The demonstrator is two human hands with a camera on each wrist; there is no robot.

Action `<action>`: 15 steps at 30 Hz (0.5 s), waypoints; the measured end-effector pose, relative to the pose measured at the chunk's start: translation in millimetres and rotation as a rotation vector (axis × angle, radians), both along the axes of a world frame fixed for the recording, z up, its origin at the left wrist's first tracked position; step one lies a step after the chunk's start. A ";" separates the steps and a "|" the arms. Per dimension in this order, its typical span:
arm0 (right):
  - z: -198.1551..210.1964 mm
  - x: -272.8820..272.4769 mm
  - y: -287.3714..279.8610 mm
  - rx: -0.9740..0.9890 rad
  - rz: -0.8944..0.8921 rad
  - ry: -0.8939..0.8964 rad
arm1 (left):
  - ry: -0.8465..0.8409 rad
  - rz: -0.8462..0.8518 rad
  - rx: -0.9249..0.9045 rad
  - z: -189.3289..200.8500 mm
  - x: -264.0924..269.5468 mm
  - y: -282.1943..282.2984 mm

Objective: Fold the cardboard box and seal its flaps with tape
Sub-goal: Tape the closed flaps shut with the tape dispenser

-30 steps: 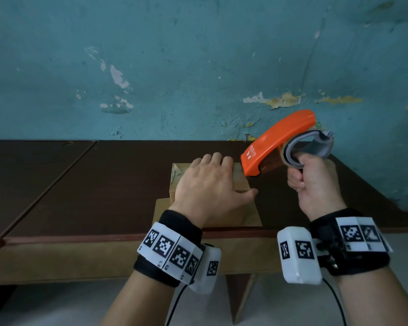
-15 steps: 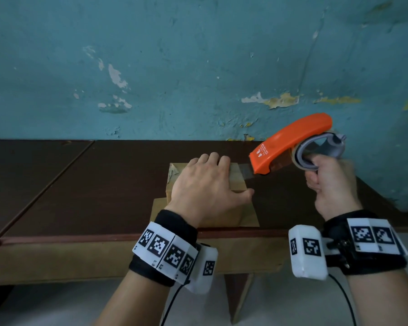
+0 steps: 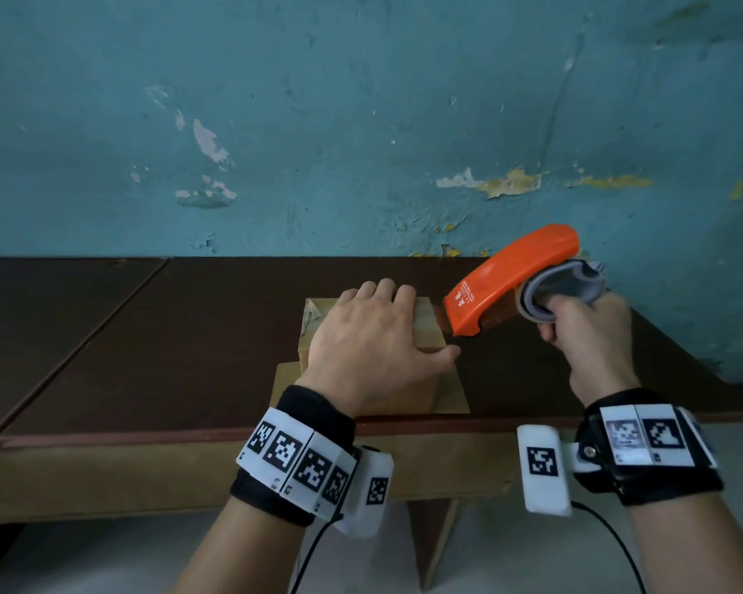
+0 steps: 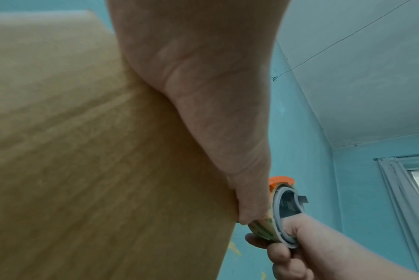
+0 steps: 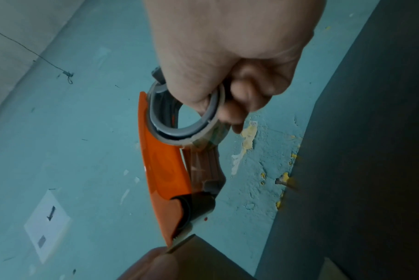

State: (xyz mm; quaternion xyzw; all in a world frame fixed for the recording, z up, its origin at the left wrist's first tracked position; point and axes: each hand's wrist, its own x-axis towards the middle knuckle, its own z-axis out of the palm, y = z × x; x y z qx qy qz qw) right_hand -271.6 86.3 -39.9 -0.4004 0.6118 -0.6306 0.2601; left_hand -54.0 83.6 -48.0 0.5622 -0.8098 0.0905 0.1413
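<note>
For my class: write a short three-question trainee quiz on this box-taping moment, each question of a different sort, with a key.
1. True or false: the left hand lies flat on top of the cardboard box.
2. Which hand holds the orange tape dispenser? A) left B) right C) neither
3. Fill in: the dispenser's nose is at the box's ____ top edge (left/right).

Key: 1 true. 2 B, the right hand grips it, fingers curled through the roll's grey ring. 3 right.

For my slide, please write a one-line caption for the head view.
Left hand presses flat on the cardboard box while right hand brings the orange tape dispenser to its edge.
</note>
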 end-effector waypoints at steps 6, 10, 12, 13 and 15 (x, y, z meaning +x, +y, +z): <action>-1.3 -1.7 -5.7 0.058 0.113 -0.418 | -0.050 -0.113 0.029 -0.7 0.5 -1.7; 1.4 9.6 -1.9 -0.034 0.202 -0.563 | -0.096 -0.113 0.048 0.1 0.4 -2.9; 0.2 15.7 -1.5 -0.053 0.240 -0.597 | -0.101 -0.108 0.053 0.5 0.1 -2.9; -0.5 17.8 -1.8 -0.052 0.251 -0.623 | -0.101 -0.107 0.055 0.6 -0.1 -2.9; -2.5 20.6 -2.6 -0.034 0.294 -0.692 | -0.102 -0.108 0.057 0.7 -0.4 -2.7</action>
